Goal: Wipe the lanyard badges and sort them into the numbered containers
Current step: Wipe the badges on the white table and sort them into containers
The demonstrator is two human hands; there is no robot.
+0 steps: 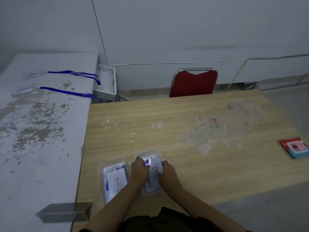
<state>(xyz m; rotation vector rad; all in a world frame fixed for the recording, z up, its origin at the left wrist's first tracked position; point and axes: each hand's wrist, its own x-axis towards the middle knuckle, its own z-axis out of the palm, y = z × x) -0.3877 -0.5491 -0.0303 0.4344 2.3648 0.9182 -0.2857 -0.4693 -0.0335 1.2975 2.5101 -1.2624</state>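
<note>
Two clear plastic containers stand side by side near the front edge of the wooden table. Container 1 on the left holds a paper marked "1" and badge pieces. Container 2 holds a paper marked "2" and a badge with blue parts. My left hand and my right hand grip container 2 on its two sides. Two more badges with blue lanyards, the farther lanyard and the nearer lanyard, lie on the white table at far left.
A red chair stands behind the wooden table. A red and blue card pack lies at the table's right edge. A grey metal bracket sits at the white table's near corner. The wood surface has worn, flaky patches.
</note>
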